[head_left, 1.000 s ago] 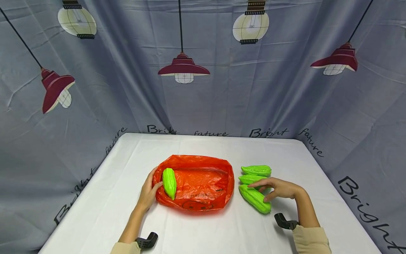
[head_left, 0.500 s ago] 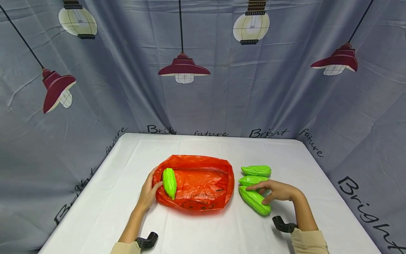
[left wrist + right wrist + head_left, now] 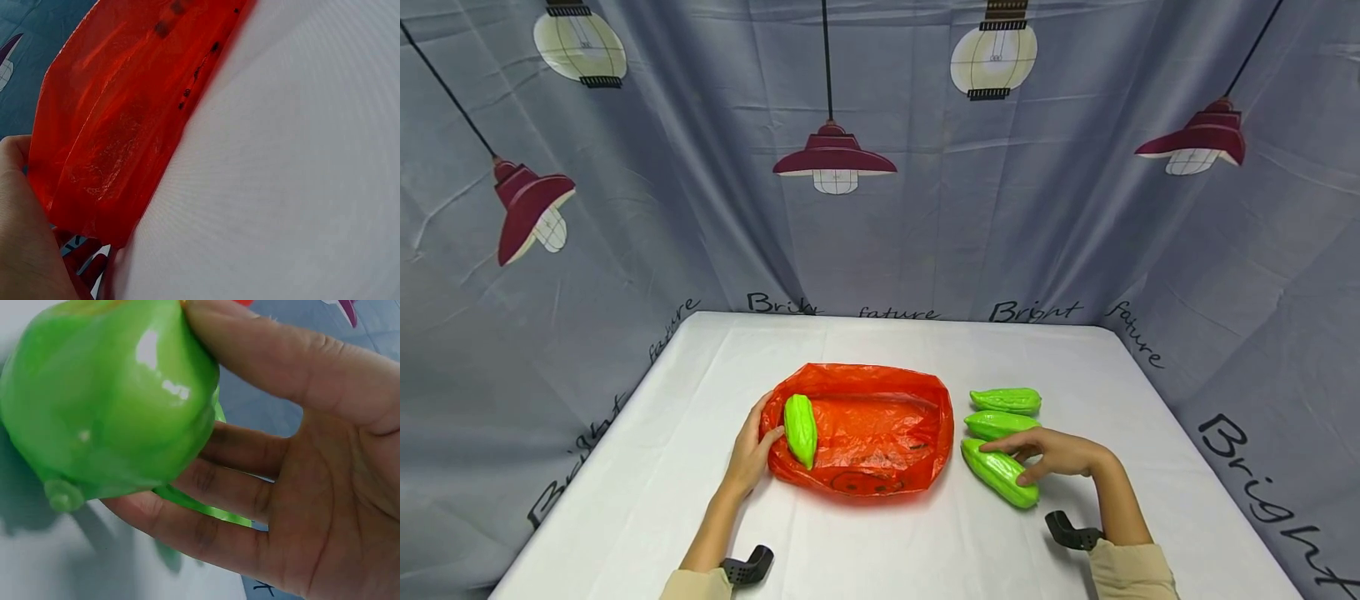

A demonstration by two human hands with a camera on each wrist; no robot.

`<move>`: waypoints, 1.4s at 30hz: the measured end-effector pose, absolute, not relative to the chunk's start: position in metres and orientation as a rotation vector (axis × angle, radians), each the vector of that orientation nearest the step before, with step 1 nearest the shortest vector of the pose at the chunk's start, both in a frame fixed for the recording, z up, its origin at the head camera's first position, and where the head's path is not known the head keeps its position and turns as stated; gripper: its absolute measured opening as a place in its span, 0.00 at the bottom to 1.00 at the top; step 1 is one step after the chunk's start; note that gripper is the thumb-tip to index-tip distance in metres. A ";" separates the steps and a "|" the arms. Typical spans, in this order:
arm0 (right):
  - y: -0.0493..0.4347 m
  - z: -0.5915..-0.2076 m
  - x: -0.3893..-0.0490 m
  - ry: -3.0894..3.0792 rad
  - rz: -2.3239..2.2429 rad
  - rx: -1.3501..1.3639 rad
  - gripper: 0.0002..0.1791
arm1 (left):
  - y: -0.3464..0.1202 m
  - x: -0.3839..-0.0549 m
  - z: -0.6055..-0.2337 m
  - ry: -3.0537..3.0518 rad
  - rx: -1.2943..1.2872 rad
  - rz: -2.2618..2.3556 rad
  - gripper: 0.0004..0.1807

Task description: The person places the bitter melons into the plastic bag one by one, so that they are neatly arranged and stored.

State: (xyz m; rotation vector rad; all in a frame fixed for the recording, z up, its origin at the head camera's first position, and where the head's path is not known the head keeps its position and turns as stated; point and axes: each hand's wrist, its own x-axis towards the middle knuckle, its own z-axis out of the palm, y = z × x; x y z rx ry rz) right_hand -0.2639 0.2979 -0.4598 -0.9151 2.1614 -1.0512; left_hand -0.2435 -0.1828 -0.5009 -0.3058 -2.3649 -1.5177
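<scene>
Left hand (image 3: 751, 454) pinches red bag (image 3: 872, 380); right hand (image 3: 1063, 452), bent at wrist, grasps nearest gourd (image 3: 997, 472)

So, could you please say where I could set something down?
The table is bare in front of the red bag, between the forearms, and behind the bag up to the curtain. It is crowded right of the bag, where the right hand holds the nearest of three green gourds.

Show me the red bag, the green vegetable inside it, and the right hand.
Red bag (image 3: 876, 427), head view: bare inside.
Green vegetable (image 3: 801, 432), head view: its middle.
Right hand (image 3: 1060, 452), head view: back of hand.
</scene>
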 end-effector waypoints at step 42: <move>0.295 -0.480 -0.251 2.175 -1.204 -0.799 0.34 | -0.183 -0.244 -0.501 -2.367 -0.320 -1.523 0.30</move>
